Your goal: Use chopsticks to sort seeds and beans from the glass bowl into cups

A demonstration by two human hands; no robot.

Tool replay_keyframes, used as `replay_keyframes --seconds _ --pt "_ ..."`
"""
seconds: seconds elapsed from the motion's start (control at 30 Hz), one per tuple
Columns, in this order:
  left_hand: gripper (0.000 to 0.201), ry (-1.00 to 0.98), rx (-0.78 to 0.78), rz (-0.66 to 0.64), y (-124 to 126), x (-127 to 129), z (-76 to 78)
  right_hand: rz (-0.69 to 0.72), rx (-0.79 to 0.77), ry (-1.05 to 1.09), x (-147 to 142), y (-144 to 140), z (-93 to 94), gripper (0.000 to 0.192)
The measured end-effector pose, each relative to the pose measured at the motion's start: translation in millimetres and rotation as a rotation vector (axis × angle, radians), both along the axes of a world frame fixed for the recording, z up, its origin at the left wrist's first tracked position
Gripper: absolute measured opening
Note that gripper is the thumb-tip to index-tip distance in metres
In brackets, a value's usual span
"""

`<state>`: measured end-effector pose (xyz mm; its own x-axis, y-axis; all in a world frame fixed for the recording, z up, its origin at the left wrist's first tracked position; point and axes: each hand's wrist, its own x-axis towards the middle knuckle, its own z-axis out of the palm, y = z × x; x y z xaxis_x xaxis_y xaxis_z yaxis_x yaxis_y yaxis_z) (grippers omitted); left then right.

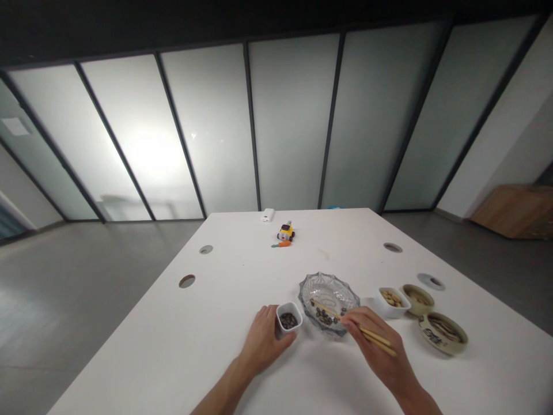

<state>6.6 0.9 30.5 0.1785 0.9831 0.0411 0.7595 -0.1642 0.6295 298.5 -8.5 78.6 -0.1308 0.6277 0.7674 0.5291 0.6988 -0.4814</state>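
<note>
Bright backlit glare through frosted panels (147,150), dim foreground, warped edges.

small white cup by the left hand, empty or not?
Not empty. The white cup stands upright with dark beans in its bottom; the left hand rests against its side.

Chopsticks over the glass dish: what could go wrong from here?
1. The chopsticks in the right hand reach into the glass dish; a dark bean may slip and roll across the table.
2. The left hand touches the small white cup; a nudge could tip it.
</note>
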Motion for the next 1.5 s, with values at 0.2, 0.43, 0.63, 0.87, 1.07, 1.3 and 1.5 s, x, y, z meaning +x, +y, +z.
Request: replay_keyframes --seconds 0.2,0.43,0.63,0.87,1.07,1.3,1.5 --pt "0.029 0.004 -0.012 0.002 -0.7 0.5 3.1 0.063 -0.051 -0.014 -1.7 -0.3 0.5 0.035" --pt "0.031 0.011 -0.030 0.009 -1.0 0.9 4.4 0.081 -0.058 -0.009 -4.0 -0.6 3.1 0.035" --pt "0.030 -0.003 -0.019 -0.002 0.0 0.2 1.9 0.038 -0.047 0.007 -1.6 0.3 1.2 0.036" --pt "0.027 0.007 0.003 -0.003 0.4 0.2 0.9 -0.100 -0.035 0.114 2.1 -1.1 3.9 0.044" --pt "0.031 -0.005 -0.013 -0.010 0.0 -0.5 1.8 -0.050 -0.073 0.149 -2.9 -5.0 7.4 0.047" --pt "0.029 -0.006 -0.001 -0.003 0.8 0.0 -1.9 -0.006 -0.050 0.039 1.4 2.1 -6.0 0.038" --pt "0.031 0.002 -0.008 -0.013 0.5 0.4 1.0 0.027 -0.122 0.026 3.2 7.6 -11.5 0.038"
